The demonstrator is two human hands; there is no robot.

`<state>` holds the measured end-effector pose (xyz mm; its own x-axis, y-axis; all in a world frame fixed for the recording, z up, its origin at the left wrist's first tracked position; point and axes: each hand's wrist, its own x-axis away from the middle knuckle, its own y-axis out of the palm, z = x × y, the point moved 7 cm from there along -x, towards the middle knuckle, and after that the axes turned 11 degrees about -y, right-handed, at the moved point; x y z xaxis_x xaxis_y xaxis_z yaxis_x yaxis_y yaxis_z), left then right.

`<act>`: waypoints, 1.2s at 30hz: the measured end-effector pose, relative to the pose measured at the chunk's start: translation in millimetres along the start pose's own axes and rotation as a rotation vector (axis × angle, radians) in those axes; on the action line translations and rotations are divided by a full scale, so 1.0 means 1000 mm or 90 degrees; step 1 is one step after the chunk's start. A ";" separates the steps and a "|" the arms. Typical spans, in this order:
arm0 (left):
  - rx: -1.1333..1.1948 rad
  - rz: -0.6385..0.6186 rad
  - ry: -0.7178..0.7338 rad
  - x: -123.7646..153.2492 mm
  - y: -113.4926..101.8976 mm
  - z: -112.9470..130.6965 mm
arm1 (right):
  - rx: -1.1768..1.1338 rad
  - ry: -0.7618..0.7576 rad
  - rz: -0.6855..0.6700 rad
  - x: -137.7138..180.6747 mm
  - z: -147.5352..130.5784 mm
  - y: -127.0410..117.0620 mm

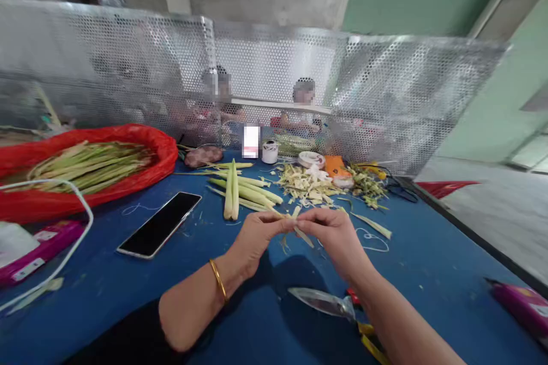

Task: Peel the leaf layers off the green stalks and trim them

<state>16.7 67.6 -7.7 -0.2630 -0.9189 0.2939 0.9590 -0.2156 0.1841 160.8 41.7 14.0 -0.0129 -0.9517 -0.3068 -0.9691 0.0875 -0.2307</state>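
My left hand (257, 236) and my right hand (334, 236) meet over the blue table (428, 274), both pinched on one thin pale-green stalk strip (299, 232) held between them. A gold bangle (218, 279) circles my left wrist. Trimmed stalks (240, 188) lie in a loose pile just beyond my hands. Shears (325, 302) with red and yellow handles lie flat under my right forearm.
A red bag-lined basket (162, 154) of green stalks sits at the left. A black phone (160, 223) lies left of my hands, a white cable (81, 205) further left. Peel scraps (308, 185), tape rolls (269, 151) and a perforated metal screen (278, 68) stand behind. Pink packets (520, 305) lie right.
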 end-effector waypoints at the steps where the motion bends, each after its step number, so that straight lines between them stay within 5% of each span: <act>1: -0.006 0.002 -0.001 -0.001 0.000 -0.001 | 0.024 -0.026 0.005 -0.002 -0.002 -0.001; 26: 0.093 -0.018 0.013 -0.007 -0.002 -0.008 | 0.337 -0.407 0.058 0.014 -0.038 0.013; 31: 0.015 0.010 0.045 -0.003 -0.002 0.001 | 0.314 -0.368 0.007 0.008 -0.034 0.011; 36: -0.038 0.004 0.094 -0.002 0.000 0.006 | 0.214 -0.194 -0.052 0.000 -0.021 0.006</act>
<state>16.3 71.0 -2.6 -0.2431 -0.9578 0.1534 0.9662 -0.2251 0.1257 150.4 36.3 31.8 0.1820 -0.8338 -0.5213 -0.8293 0.1547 -0.5369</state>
